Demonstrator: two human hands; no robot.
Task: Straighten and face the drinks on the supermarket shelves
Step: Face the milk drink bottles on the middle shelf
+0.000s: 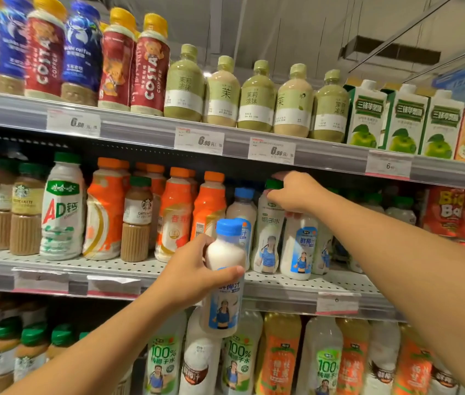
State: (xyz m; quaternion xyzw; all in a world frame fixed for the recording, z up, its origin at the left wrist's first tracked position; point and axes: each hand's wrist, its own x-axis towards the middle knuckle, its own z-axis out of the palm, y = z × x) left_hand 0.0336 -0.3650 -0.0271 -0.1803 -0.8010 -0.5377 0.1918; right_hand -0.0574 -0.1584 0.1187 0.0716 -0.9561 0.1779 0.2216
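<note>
Head view of three supermarket shelves stocked with drinks. The left hand (194,277) grips a blue-capped coconut milk bottle (223,277) around its upper body, thumb across the front, holding it upright and clear of the shelf, in front of the middle shelf's (128,266) front edge. The right hand (294,192) reaches further in and closes its fingers over the green cap of a coconut water bottle (268,238) standing on the middle shelf, label facing forward. Just to the right of that bottle stands another coconut milk bottle (299,246) with a blue label, its top hidden by the right hand. Left of them on the same shelf stand orange-capped bottles (208,206), Starbucks coffee bottles (137,220) and a white AD calcium milk bottle (61,209). The top shelf carries Costa coffee bottles (150,67), pale green tea bottles (257,98) and apple juice cartons (368,115), with price tags (198,141) on its front rail. The bottom shelf holds further coconut water bottles (164,363) and orange-labelled bottles (279,354).
</note>
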